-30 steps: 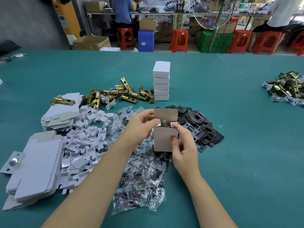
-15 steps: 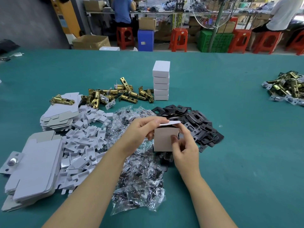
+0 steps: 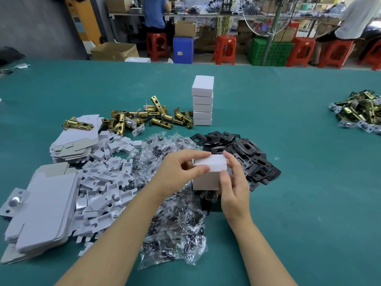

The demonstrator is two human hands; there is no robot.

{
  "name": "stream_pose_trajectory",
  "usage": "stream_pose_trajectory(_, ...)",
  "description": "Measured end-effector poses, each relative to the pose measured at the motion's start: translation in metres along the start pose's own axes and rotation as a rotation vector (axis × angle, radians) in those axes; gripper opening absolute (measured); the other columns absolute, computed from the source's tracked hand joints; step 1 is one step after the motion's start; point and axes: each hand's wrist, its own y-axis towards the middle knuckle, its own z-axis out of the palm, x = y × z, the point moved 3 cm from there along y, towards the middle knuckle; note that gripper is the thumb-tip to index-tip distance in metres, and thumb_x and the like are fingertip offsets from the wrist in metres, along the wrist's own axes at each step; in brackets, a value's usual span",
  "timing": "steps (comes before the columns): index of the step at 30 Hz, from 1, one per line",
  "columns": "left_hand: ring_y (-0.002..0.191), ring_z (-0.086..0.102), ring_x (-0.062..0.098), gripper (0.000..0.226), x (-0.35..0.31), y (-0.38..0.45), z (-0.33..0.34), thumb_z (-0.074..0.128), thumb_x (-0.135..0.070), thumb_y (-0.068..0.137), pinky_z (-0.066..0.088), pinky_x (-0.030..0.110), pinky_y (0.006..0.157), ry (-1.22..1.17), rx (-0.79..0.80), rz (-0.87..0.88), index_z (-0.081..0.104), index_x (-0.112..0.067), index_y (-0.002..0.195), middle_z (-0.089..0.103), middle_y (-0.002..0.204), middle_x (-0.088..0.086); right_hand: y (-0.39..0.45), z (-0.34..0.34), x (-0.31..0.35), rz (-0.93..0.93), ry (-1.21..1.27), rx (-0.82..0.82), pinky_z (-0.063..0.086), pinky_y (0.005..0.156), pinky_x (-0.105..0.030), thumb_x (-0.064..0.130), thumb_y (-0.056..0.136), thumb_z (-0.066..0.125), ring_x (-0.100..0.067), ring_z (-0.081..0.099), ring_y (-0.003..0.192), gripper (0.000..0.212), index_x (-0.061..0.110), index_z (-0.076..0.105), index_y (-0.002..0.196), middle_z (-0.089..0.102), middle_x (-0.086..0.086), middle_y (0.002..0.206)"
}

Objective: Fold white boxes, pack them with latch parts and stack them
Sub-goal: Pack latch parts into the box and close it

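I see the green table (image 3: 288, 141), a stack of five closed white boxes (image 3: 202, 101) (far centre), then my left hand (image 3: 177, 174) and right hand (image 3: 234, 182) pinching a white box (image 3: 209, 172) above the bagged parts (image 3: 175, 230).

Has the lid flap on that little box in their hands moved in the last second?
Yes. The lid flap has swung down shut over the box, while the stack of boxes behind stays put.

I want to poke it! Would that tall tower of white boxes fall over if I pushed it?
Probably yes. The tower of white boxes is narrow, five high, and its top box sits slightly crooked. A push near the top would likely topple it; a push low down might only slide it.
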Motion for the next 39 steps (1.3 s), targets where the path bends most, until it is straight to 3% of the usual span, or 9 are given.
stream_pose_trajectory(2, 0.07, 0.052, 0.011, 0.038, -0.003, 0.0, 0.001, 0.08, -0.03, 0.086, 0.047, 0.018, 0.065, 0.108, 0.018, 0.049, 0.073, -0.037, 0.122, 0.069, 0.096, -0.017, 0.001, 0.001, 0.002, -0.029, -0.063, -0.016, 0.051, 0.067, -0.023, 0.045, 0.098, 0.047, -0.008, 0.061, 0.077, 0.04, 0.052, 0.049, 0.137, 0.064, 0.021, 0.12)
stream_pose_trajectory(4, 0.081, 0.059, 0.013, 0.042, -0.005, 0.001, 0.002, 0.078, -0.032, 0.087, 0.05, 0.019, 0.07, 0.186, 0.047, 0.085, 0.069, -0.035, 0.128, 0.067, 0.11, -0.022, 0.002, 0.001, 0.0, -0.043, -0.104, -0.032, 0.043, 0.058, -0.02, 0.043, 0.1, 0.05, -0.01, 0.049, 0.059, 0.037, 0.051, 0.051, 0.136, 0.064, 0.009, 0.098)
stream_pose_trajectory(9, 0.105, 0.056, 0.002, 0.043, -0.009, 0.0, 0.002, 0.069, -0.028, 0.095, 0.044, 0.012, 0.087, 0.395, 0.055, 0.244, 0.064, -0.025, 0.137, 0.065, 0.122, -0.009, 0.004, 0.0, -0.003, -0.057, -0.127, -0.041, 0.037, 0.058, -0.016, 0.043, 0.101, 0.054, -0.008, 0.041, 0.055, 0.04, 0.054, 0.05, 0.139, 0.048, 0.022, 0.074)
stream_pose_trajectory(14, 0.105, 0.057, 0.001, 0.041, -0.012, -0.001, 0.002, 0.066, -0.031, 0.095, 0.045, 0.012, 0.086, 0.41, 0.019, 0.281, 0.066, -0.023, 0.135, 0.067, 0.121, -0.009, 0.005, 0.0, -0.003, -0.088, -0.128, -0.055, 0.045, 0.063, -0.02, 0.048, 0.099, 0.052, -0.01, 0.046, 0.063, 0.049, 0.048, 0.042, 0.147, 0.058, 0.031, 0.103)
stream_pose_trajectory(20, 0.103, 0.057, -0.003, 0.037, -0.013, 0.001, 0.0, 0.069, -0.031, 0.094, 0.047, 0.011, 0.081, 0.341, -0.016, 0.22, 0.068, -0.027, 0.132, 0.066, 0.113, -0.016, 0.005, 0.002, -0.004, -0.091, -0.115, -0.036, 0.05, 0.065, -0.027, 0.047, 0.1, 0.052, -0.012, 0.047, 0.063, 0.048, 0.055, 0.042, 0.146, 0.058, 0.038, 0.115)
stream_pose_trajectory(24, 0.102, 0.061, 0.002, 0.038, -0.015, 0.002, 0.001, 0.07, -0.032, 0.094, 0.051, 0.022, 0.086, 0.353, -0.015, 0.203, 0.068, -0.026, 0.131, 0.069, 0.116, -0.012, 0.004, 0.001, -0.004, -0.107, -0.112, -0.042, 0.045, 0.085, -0.006, 0.028, 0.102, 0.054, -0.015, 0.051, 0.108, 0.046, 0.039, 0.046, 0.146, 0.052, 0.046, 0.129)
stream_pose_trajectory(29, 0.105, 0.057, 0.003, 0.05, -0.017, 0.0, 0.001, 0.076, -0.037, 0.088, 0.051, 0.024, 0.087, 0.424, 0.049, 0.195, 0.065, -0.028, 0.136, 0.064, 0.124, -0.011, 0.003, 0.001, -0.004, -0.126, -0.126, -0.026, 0.043, 0.089, -0.006, 0.012, 0.098, 0.052, 0.011, 0.056, 0.109, 0.055, 0.038, 0.046, 0.146, 0.053, 0.045, 0.126)
stream_pose_trajectory(33, 0.111, 0.055, 0.0, 0.046, -0.02, -0.001, 0.001, 0.074, -0.035, 0.091, 0.05, 0.024, 0.092, 0.433, 0.05, 0.206, 0.065, -0.028, 0.136, 0.064, 0.129, -0.012, 0.004, 0.002, -0.003, -0.124, -0.113, -0.018, 0.046, 0.086, -0.009, 0.018, 0.101, 0.052, -0.005, 0.058, 0.102, 0.052, 0.041, 0.045, 0.147, 0.055, 0.043, 0.121)
stream_pose_trajectory(39, 0.112, 0.061, 0.001, 0.037, -0.025, 0.0, -0.002, 0.065, -0.037, 0.098, 0.052, 0.029, 0.094, 0.419, 0.058, 0.19, 0.066, -0.028, 0.134, 0.068, 0.126, -0.015, 0.003, 0.003, -0.004, -0.142, -0.121, -0.003, 0.042, 0.09, -0.006, 0.019, 0.103, 0.052, 0.015, 0.052, 0.112, 0.05, 0.026, 0.045, 0.152, 0.05, 0.048, 0.123)
